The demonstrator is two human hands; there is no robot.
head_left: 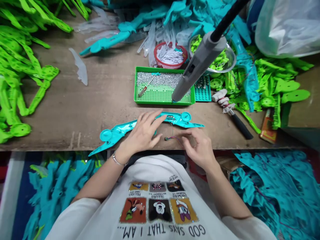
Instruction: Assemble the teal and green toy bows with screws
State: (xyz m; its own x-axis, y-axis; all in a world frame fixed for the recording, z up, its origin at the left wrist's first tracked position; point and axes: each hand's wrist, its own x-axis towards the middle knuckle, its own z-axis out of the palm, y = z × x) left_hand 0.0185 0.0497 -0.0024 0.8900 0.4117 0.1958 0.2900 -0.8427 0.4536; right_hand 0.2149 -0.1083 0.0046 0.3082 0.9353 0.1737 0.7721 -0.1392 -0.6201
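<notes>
- Right hand (200,150): just on the near side of the turquoise shell (118,131), by its right end, fingers curled inward; thin wires (175,137) run to the thumb and forefinger, though I cannot tell whether these pinch them.
- Left hand (143,130): palm down over the shell's middle, fingers stretched across it, thumb pointing along its near side; I cannot tell whether they grip its edge.
- Small connector (166,138): on the bench (82,110), near side of the shell, between the two hands.
- Shell: flat on the bench, beneath the left fingers, both ends sticking out; its metal-fitted recess sits just beside the left forefinger's tip.
- Black-handled tool (241,125): right of the shell, well apart.
- Green tray (155,101): beyond the shell, near it, holding silver pieces (162,80) and a screwdriver (145,88).
- Grey driver (198,66): slanting down beyond the shell, tip over the tray.
- Red basket (171,66): farther beyond the shell, filled with white pieces.
</notes>
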